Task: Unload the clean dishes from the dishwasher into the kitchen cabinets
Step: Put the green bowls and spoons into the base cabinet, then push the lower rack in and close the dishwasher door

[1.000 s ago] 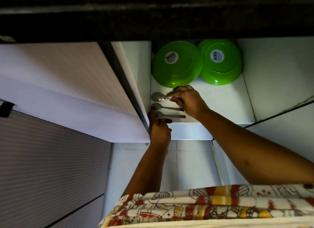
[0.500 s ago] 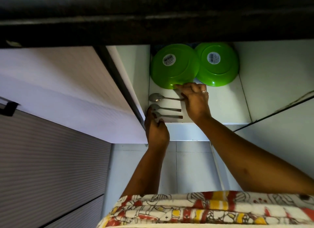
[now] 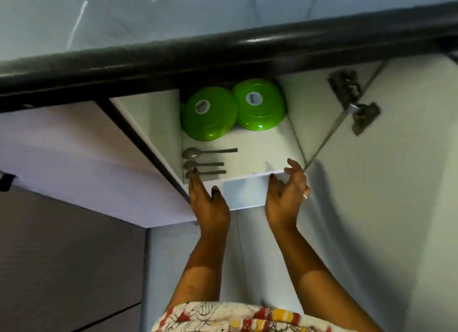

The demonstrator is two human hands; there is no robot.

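While both hands reach toward a low white cabinet shelf point(image 3: 257, 153) under a dark countertop edge point(image 3: 223, 54), neither one holds anything. The left hand point(image 3: 210, 202) is at the shelf's front left corner, fingers fairly straight and thumb held apart; its index fingertip lies at the bowl of the nearest spoon point(image 3: 208, 172), though whether it touches cannot be told. The right hand point(image 3: 287, 190) is at the front edge further right, fingers loosely spread and slightly bent, with a ring point(image 3: 306, 196) on one finger. Three spoons lie side by side on the shelf's left part, handles pointing right: the nearest, a middle spoon point(image 3: 204, 164) and a longer far spoon point(image 3: 210, 151). Behind them, two green bowls rest upside down, the left bowl point(image 3: 209, 113) just beside the right bowl point(image 3: 260, 105), each with a round sticker on its base. A metal hinge point(image 3: 343, 86) shows on the right wall.
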